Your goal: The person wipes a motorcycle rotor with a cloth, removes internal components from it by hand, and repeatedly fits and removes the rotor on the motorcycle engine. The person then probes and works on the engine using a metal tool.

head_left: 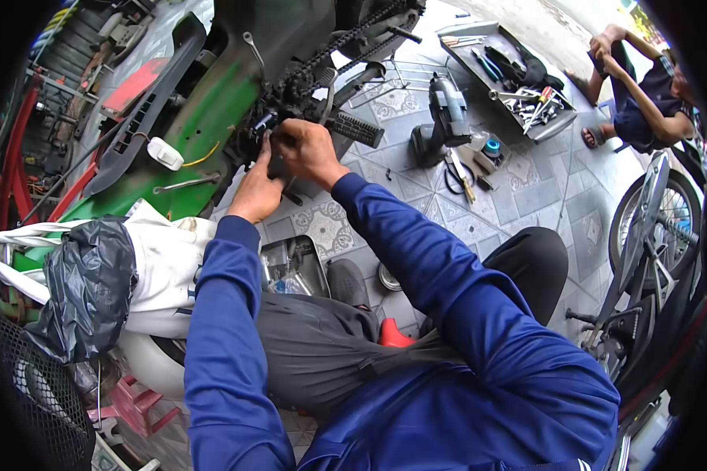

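Both hands are close together at the dark, greasy mechanical part (pixel 247 129) of a green-framed motorbike (pixel 212 118). My left hand (pixel 257 188) reaches up with its index finger stretched out against a small dark cylindrical piece (pixel 265 122). Beside it, my right hand (pixel 310 151) is closed, its fingers bent toward the same spot; what they hold, if anything, is too small to make out. A chain (pixel 346 39) runs just above the hands, and a ribbed black pedal (pixel 357 129) lies to their right. One wrench (pixel 254 52) rests above, another (pixel 187 184) on the green frame.
A power tool (pixel 448 114), scissors (pixel 457 171) and an open tool tray (pixel 564 118) are on the tiled floor. A parts tray (pixel 322 275) lies below my hands. Another person (pixel 644 102) sits at upper right, above a second motorbike (pixel 652 235).
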`<state>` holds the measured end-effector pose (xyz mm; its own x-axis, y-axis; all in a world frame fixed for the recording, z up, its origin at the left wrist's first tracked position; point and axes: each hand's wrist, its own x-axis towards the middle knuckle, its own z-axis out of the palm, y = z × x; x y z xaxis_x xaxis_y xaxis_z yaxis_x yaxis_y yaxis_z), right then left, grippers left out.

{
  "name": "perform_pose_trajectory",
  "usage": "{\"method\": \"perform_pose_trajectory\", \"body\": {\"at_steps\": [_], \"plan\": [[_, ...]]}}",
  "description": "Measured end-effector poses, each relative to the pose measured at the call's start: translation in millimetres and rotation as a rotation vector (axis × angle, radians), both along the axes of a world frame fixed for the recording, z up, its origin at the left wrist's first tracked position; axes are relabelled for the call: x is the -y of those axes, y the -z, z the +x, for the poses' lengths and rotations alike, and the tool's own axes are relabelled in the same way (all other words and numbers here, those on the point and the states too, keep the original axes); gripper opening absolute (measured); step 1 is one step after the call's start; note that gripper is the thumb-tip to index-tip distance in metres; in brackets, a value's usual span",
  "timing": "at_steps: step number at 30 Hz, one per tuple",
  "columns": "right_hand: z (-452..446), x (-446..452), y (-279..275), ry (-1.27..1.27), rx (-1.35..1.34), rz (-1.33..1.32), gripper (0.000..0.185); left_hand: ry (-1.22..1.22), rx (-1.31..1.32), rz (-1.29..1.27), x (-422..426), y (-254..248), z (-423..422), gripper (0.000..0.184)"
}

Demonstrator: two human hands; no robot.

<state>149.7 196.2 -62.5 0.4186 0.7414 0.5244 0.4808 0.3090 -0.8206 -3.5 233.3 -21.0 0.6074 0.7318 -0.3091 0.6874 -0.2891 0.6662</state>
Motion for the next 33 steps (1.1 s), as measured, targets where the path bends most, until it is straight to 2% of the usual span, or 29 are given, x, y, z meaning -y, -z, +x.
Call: {"method": "perform_pose_trajectory", "body": {"at_steps": [4, 5, 7, 8, 9, 10, 11, 13, 15, 16, 17, 18, 19, 20, 21, 22, 25, 26, 28, 29, 31, 32, 33], "plan": [[2, -7, 0, 0.049, -0.083, -0.171, 0.019, 0.030, 0.004, 0.123, 0, 0, -2, 0.087], [8, -15, 7, 0.099, 0.085, -0.102, 0.022, 0.044, 0.024, 0.188, 2, -2, -1, 0.086], [20, -26, 21, 0.005, 0.170, -0.096, 0.027, 0.019, -0.142, 0.180, 4, -5, -3, 0.084], [24, -14, 6, -0.052, 0.207, -0.188, 0.029, 0.025, -0.155, 0.254, -3, 11, -5, 0.084], [30, 3, -14, -0.114, 0.286, -0.248, 0.027, 0.029, -0.241, 0.294, 4, 3, -4, 0.083], [46, 11, -16, -0.245, 0.498, -0.196, 0.020, 0.035, -0.319, 0.339, 11, -13, 4, 0.081], [53, 29, -16, -0.316, 0.553, -0.123, 0.027, 0.025, -0.352, 0.378, 16, -18, 8, 0.082], [73, 92, -48, -0.632, 0.710, -0.413, 0.025, 0.013, -0.376, 0.539, 24, -12, 9, 0.080], [109, 144, -59, -0.893, 0.850, -0.614, 0.029, -0.013, -0.024, 0.275, 0, 9, 7, 0.074], [131, 169, -70, -1.027, 0.843, -0.946, 0.033, 0.001, -0.016, 0.377, -12, 19, 8, 0.068], [147, 195, -78, -1.020, 0.754, -1.284, 0.040, -0.032, -0.069, 0.404, 2, -4, 13, 0.063], [184, 222, -57, -1.119, 0.709, -1.338, 0.047, -0.016, 0.040, 0.502, -9, 16, 9, 0.058], [224, 254, -32, -1.111, 0.555, -1.487, 0.049, -0.085, 0.064, 0.481, -9, 17, 16, 0.051], [238, 274, -47, -0.938, 0.535, -1.637, 0.050, -0.112, 0.059, 0.584, -12, 21, 21, 0.045], [240, 292, -57, -0.782, 0.507, -1.768, 0.052, -0.206, 0.012, 0.535, -18, 25, 23, 0.040], [261, 322, -32, -0.652, 0.654, -1.558, 0.055, -0.272, 0.054, 0.554, -24, 33, 22, 0.036], [295, 393, 24, -0.104, 0.504, -1.245, 0.057, -0.368, 0.063, 0.624, -19, 29, 31, 0.030], [298, 409, 37, 0.017, 0.419, -1.182, 0.047, -0.436, 0.057, 0.620, -18, 29, 32, 0.029], [302, 421, 40, 0.172, 0.000, -1.169, 0.036, -0.438, 0.038, 0.651, -12, 24, 35, 0.028], [307, 423, 36, 0.283, -0.195, -1.247, 0.038, -0.447, 0.037, 0.644, -13, 26, 34, 0.028], [335, 425, 55, 0.412, -0.197, -1.113, 0.036, -0.427, 0.079, 0.629, -12, 29, 34, 0.028], [361, 425, 79, 0.505, -0.116, -1.025, 0.033, -0.381, 0.131, 0.644, -15, 35, 31, 0.029], [377, 415, 78, 0.567, -0.100, -0.991, 0.031, -0.335, 0.183, 0.659, -14, 36, 31, 0.030]]}}
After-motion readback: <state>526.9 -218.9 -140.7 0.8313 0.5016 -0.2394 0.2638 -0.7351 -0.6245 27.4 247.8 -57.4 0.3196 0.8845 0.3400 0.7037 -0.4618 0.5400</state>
